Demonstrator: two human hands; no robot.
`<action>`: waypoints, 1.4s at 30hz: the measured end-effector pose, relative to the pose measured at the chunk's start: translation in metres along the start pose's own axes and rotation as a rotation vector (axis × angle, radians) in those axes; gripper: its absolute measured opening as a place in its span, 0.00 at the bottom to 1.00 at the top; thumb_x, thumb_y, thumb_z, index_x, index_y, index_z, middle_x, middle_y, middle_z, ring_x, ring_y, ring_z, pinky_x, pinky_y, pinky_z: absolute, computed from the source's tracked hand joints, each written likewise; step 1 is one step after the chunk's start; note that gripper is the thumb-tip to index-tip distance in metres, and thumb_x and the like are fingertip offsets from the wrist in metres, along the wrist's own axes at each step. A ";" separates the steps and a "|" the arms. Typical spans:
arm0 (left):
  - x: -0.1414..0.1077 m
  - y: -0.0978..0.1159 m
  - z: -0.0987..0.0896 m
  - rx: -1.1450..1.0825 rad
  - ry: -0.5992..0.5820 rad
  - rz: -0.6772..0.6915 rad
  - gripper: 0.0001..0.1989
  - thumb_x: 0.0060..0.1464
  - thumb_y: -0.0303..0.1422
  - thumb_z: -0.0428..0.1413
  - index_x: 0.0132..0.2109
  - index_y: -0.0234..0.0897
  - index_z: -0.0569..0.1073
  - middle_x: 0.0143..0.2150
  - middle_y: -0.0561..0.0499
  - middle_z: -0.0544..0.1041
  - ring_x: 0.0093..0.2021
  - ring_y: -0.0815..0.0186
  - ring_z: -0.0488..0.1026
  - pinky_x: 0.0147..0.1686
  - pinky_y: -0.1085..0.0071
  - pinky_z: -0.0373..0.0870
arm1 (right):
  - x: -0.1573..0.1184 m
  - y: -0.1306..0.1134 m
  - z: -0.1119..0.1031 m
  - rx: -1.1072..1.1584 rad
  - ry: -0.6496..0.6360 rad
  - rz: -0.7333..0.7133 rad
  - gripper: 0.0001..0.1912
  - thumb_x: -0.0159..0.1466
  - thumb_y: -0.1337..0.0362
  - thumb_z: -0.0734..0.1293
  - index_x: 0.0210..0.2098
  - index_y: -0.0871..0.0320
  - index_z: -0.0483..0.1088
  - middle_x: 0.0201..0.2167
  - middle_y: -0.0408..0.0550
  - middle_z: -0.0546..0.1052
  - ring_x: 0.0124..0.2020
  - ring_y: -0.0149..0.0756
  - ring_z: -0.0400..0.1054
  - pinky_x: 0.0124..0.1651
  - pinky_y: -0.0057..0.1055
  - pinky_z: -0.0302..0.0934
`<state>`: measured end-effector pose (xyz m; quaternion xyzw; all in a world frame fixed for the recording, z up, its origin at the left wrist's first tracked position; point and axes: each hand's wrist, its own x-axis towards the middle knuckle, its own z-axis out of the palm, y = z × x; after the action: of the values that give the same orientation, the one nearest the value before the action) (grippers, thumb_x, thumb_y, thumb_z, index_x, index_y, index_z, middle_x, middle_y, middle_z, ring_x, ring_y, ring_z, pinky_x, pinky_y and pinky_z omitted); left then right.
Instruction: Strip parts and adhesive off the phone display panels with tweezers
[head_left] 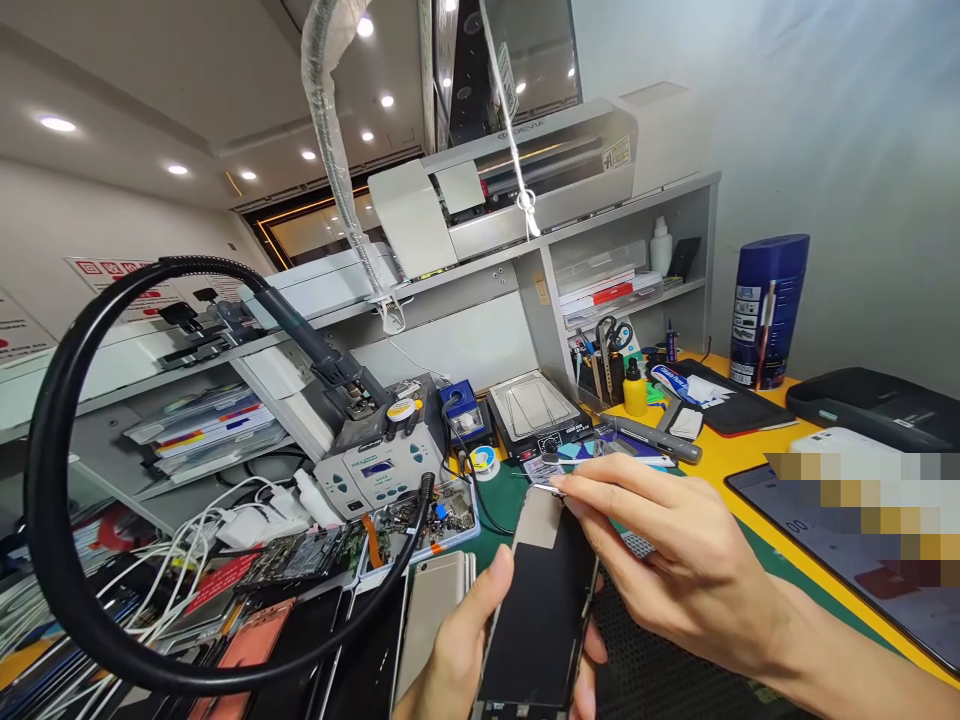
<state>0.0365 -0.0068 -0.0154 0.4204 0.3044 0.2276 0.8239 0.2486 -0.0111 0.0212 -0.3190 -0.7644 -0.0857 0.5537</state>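
Note:
My left hand (469, 630) is wrapped round a phone screen (536, 615), thumb on its left edge and fingertips showing at the right. The screen is tilted, its dark back facing me, with a grey metallic patch near the top. My right hand (671, 560) is closed in a pinch at the screen's top edge. Something thin and pale shows at its fingertips; I cannot make out what it is. A thin white stick with a dark tip (551, 459) shows just beyond these fingers. Beneath both hands lies a green work mat (491, 535).
A hot-air station (382, 465) stands behind, its black hose (49, 500) looping across the left. Several phones, a gold one (435, 590) among them, and white cables (169, 560) lie at left. A large dark-screened device (847, 530) and a yellow bottle (634, 388) are at right.

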 end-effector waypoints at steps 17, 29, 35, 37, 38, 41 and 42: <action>-0.001 -0.002 0.001 -0.027 0.015 -0.034 0.49 0.51 0.70 0.41 0.40 0.23 0.80 0.28 0.42 0.77 0.26 0.66 0.75 0.27 0.75 0.67 | 0.000 0.001 0.001 -0.111 -0.004 -0.059 0.18 0.65 0.78 0.65 0.52 0.59 0.72 0.43 0.54 0.82 0.38 0.37 0.79 0.38 0.31 0.73; -0.003 0.004 0.000 0.053 0.045 -0.041 0.49 0.52 0.69 0.40 0.41 0.23 0.80 0.29 0.41 0.76 0.27 0.66 0.75 0.30 0.73 0.68 | 0.000 0.000 0.004 -0.078 0.012 -0.036 0.19 0.65 0.78 0.64 0.52 0.57 0.72 0.44 0.54 0.82 0.39 0.36 0.79 0.38 0.28 0.73; 0.000 0.001 -0.004 0.019 0.022 -0.047 0.51 0.52 0.69 0.39 0.43 0.21 0.80 0.30 0.40 0.76 0.27 0.66 0.75 0.30 0.74 0.68 | 0.000 -0.001 0.003 -0.045 -0.015 -0.035 0.18 0.64 0.79 0.63 0.51 0.58 0.73 0.42 0.54 0.81 0.35 0.36 0.78 0.34 0.29 0.72; 0.002 0.000 -0.004 0.008 0.004 -0.056 0.50 0.50 0.70 0.42 0.42 0.21 0.80 0.29 0.41 0.76 0.27 0.66 0.75 0.29 0.74 0.68 | 0.001 -0.002 0.003 -0.048 -0.019 -0.033 0.17 0.65 0.78 0.64 0.50 0.58 0.73 0.41 0.54 0.81 0.36 0.36 0.78 0.34 0.29 0.72; 0.002 0.000 -0.004 0.000 -0.002 -0.051 0.50 0.50 0.70 0.42 0.41 0.21 0.80 0.29 0.41 0.76 0.26 0.66 0.76 0.29 0.74 0.69 | 0.002 -0.002 0.004 -0.061 -0.018 -0.033 0.17 0.65 0.78 0.64 0.50 0.59 0.73 0.42 0.54 0.81 0.36 0.36 0.78 0.34 0.29 0.72; 0.005 0.003 -0.003 -0.023 -0.025 -0.022 0.49 0.51 0.69 0.42 0.41 0.21 0.79 0.29 0.41 0.76 0.26 0.65 0.77 0.28 0.74 0.70 | 0.003 0.000 0.004 -0.129 -0.009 -0.041 0.17 0.65 0.77 0.66 0.52 0.61 0.73 0.46 0.57 0.79 0.41 0.36 0.78 0.40 0.29 0.72; 0.005 0.004 -0.003 -0.032 -0.033 -0.011 0.49 0.51 0.69 0.42 0.41 0.21 0.79 0.29 0.41 0.76 0.26 0.64 0.77 0.28 0.74 0.70 | 0.004 0.001 0.003 -0.144 0.004 -0.045 0.17 0.65 0.77 0.66 0.52 0.61 0.73 0.48 0.58 0.79 0.43 0.37 0.78 0.42 0.29 0.72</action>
<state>0.0379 0.0000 -0.0154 0.4092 0.2897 0.2207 0.8366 0.2458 -0.0076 0.0230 -0.3407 -0.7621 -0.1533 0.5288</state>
